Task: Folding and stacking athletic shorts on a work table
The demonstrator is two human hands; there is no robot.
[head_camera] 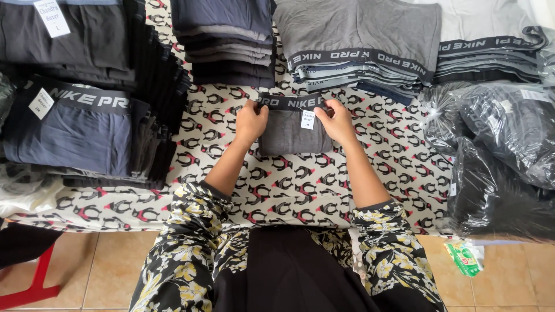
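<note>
A folded dark grey pair of boxer briefs (289, 134) with a black waistband and a small white tag lies on the penguin-patterned cloth (300, 185) in the middle. My left hand (251, 121) grips its left edge with the fingers curled over the fabric. My right hand (336, 120) holds the right edge, fingertips near the white tag. Both forearms come out of floral-print sleeves.
Stacks of folded underwear surround the spot: dark stacks at far left (75, 115), a dark stack at top centre (225, 40), grey stacks at top right (370, 52). Plastic-wrapped dark bundles (497, 156) lie at the right. A red stool leg (34, 283) and tiled floor are below.
</note>
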